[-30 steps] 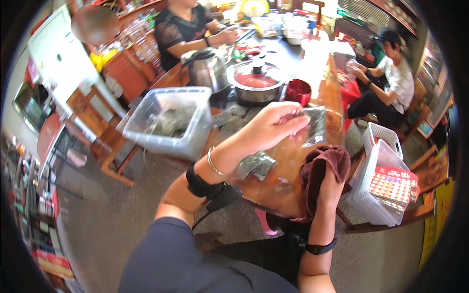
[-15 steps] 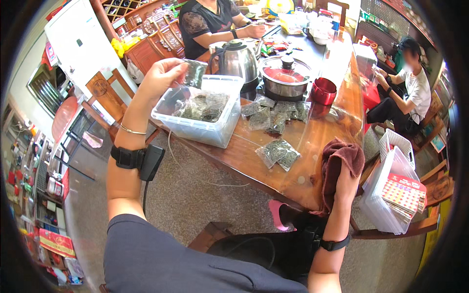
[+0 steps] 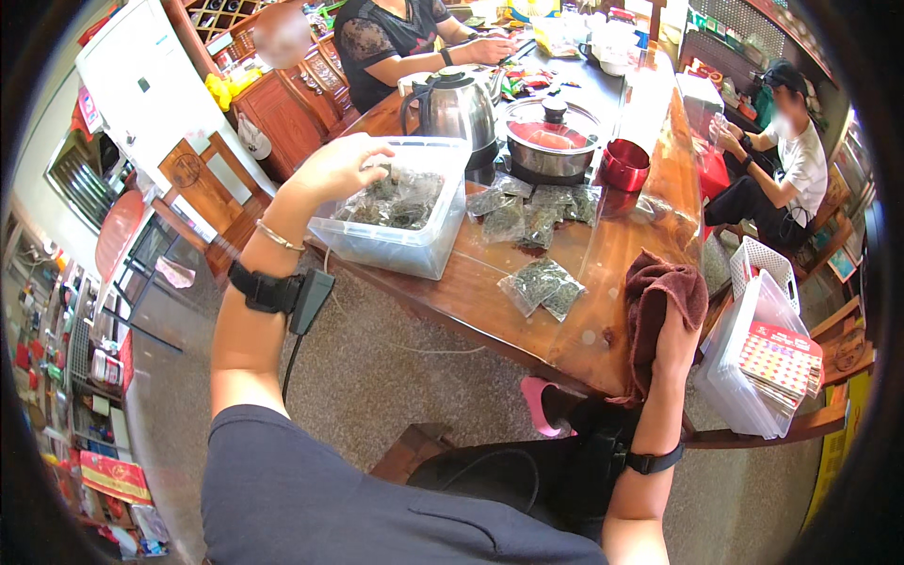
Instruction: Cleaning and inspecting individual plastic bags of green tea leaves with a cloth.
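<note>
Left hand (image 3: 341, 169) hung over clear plastic bin (image 3: 400, 247) near tabletop's (image 3: 508, 306) near left edge, fingers loosely curled, apart, clamped on nothing I could see. Right hand (image 3: 676, 341) pressed brown cloth (image 3: 659, 297) at near edge, fingers bunched on it. Two leaf packets (image 3: 544, 285) lay just beside cloth. Risk: careless wipe could sweep packets off edge; bin overhung edge slightly, elbow bump could tip it.
</note>
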{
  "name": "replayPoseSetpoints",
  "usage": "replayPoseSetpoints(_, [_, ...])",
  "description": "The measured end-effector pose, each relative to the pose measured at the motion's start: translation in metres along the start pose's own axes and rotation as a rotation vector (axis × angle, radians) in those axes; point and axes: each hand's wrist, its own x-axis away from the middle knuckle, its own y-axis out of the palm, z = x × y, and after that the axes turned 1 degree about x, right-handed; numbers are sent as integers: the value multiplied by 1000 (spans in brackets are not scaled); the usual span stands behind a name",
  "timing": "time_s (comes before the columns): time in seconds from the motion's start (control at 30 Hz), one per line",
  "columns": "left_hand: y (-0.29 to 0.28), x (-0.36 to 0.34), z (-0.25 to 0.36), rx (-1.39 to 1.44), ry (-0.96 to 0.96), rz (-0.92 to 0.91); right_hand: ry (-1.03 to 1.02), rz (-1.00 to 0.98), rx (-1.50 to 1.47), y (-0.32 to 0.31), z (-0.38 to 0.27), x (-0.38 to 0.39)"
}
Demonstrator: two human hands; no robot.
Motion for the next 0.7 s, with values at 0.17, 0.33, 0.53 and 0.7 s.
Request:
replayPoseSetpoints(0.17, [5,-3,14,15,-310,-336,-18,-26,107,-11,12,-2])
replayPoseSetpoints(0.33, [11,6,-3,-9,-274,-410,-15,-54,71,-3,7,0])
replayPoseSetpoints(0.53, [-19,15,58,45,73,385,-83,-21,36,-1,0,1])
replayPoseSetpoints(0.7, [26,38,158,809,702,-906,-68,23,-31,-11,6,-2])
